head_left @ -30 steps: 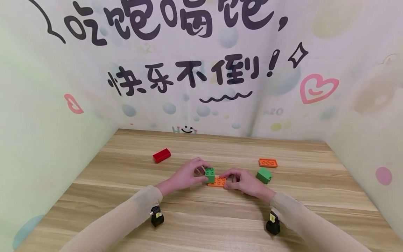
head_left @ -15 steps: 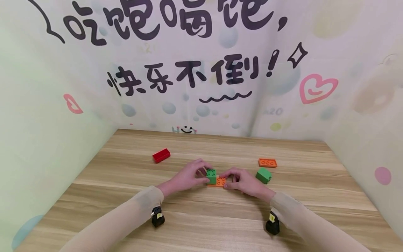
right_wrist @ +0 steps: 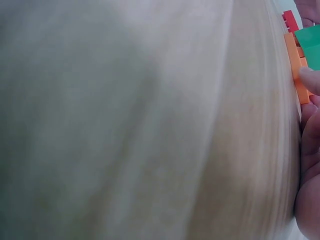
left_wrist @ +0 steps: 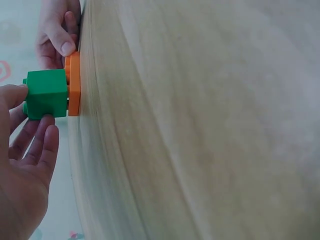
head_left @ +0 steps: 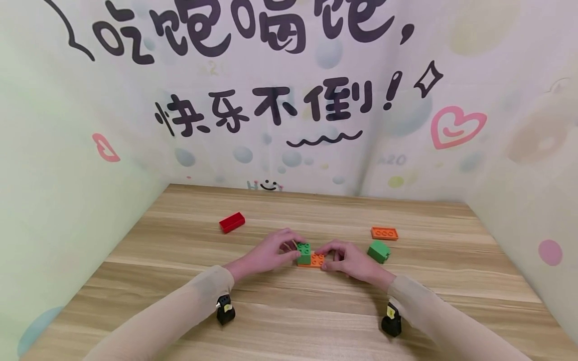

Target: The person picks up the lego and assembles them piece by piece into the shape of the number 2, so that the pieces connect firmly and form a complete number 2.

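Between thumb and fingers, my left hand pinches a green building block with studs on top. The block sits over the left end of a flat orange building plate lying on the table. In the left wrist view a thin gap with studs shows between the green block and the orange plate. My right hand pinches the plate's right end, its thumb against the near edge. Part of the plate is hidden under the green block.
A red block lies at the back left of the wooden table. To the right are a second green block, tipped on its side, and an orange plate with its hollow underside up. A printed cloth backdrop stands behind.
The left hand has shifted the green block slightly right, and it now stands more squarely over the plate's left end. The right hand keeps its hold on the plate.
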{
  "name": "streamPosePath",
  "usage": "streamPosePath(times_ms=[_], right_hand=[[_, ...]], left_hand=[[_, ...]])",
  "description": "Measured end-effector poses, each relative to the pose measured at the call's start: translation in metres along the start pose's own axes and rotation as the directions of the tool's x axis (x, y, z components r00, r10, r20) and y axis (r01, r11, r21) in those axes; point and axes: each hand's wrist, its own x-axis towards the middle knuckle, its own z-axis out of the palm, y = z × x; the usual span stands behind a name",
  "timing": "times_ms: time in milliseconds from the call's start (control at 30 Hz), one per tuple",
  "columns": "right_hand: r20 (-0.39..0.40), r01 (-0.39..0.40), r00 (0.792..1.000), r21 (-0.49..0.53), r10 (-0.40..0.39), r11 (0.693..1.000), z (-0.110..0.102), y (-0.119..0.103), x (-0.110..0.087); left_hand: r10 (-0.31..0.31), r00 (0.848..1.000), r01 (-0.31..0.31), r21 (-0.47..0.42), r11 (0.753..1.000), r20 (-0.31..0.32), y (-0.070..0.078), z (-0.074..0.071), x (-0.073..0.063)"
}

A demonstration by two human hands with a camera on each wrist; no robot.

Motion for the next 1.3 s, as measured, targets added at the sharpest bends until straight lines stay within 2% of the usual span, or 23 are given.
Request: streamPosePath(times_ms=[800,1300], right_hand=[[-0.008,-0.003,1.000,-0.013,0.003,1.000,0.0009,0.0027,0.0009],[-0.005,0.008,1.000,-0.009,-0.008,1.000,0.0010,0.0041,0.0020]], left_hand=[[0.042,0.998,-0.045,-0.061,0.997,-0.036,0.0024,0.0026,0.0001],[-0.034,0.998,0.028,-0.095,0.995,-0.057,0.0043,0.0051,-0.0008]])
